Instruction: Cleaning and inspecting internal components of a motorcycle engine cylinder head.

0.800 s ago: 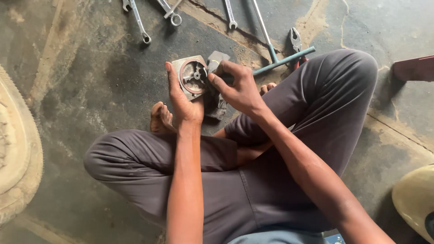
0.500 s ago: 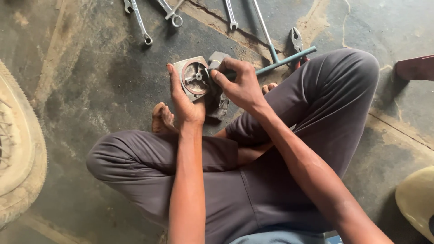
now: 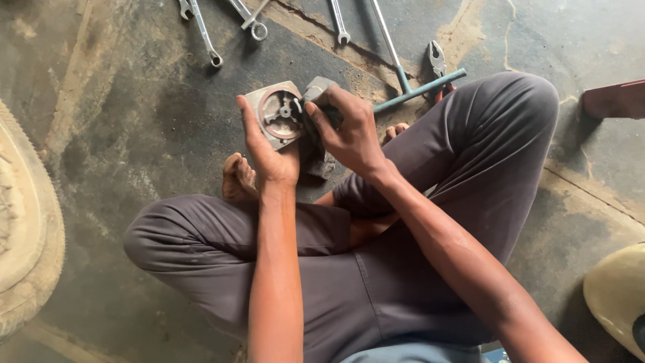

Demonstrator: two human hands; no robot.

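I sit cross-legged on a stained concrete floor. My left hand (image 3: 269, 151) holds up a squarish grey metal pump housing (image 3: 277, 111) with a round reddish cavity and a small rotor inside, its open face toward me. My right hand (image 3: 349, 131) grips a second grey metal block (image 3: 318, 87) pressed against the housing's right side, fingers curled over its top edge. Another dark metal piece (image 3: 321, 165) sits below the hands, partly hidden.
Several wrenches (image 3: 205, 33) lie on the floor beyond my knees, with a T-handled socket wrench (image 3: 403, 84) and pliers (image 3: 437, 60) near my right knee. A worn tyre (image 3: 27, 228) is at the left. A pale rounded object (image 3: 615, 292) is at the lower right.
Both hands have stayed together on the housing; the right fingers shifted slightly over the block. The view has drifted a little.
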